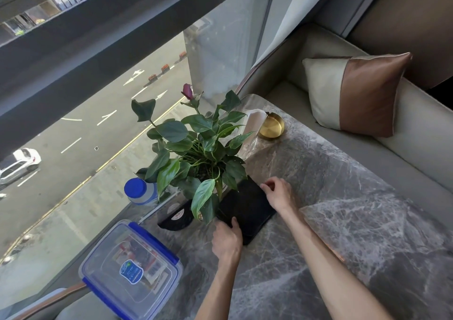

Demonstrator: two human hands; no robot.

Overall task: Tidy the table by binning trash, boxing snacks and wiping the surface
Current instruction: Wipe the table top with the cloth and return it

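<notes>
Leafy potted plant point(196, 148) stands by the window, gold dish point(271, 125) behind it, two-tone cushion point(355, 91) on the sofa point(421, 158).

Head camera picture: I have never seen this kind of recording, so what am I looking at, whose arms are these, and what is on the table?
The one camera sits on a person's head, looking down at their own bare arms. Both the left hand and the right hand grip a flat black object on the marble table. Around it stand a potted plant, a blue-capped bottle, a closed clear box with a blue-clipped lid, and a gold dish. A street shows through the window.
</notes>
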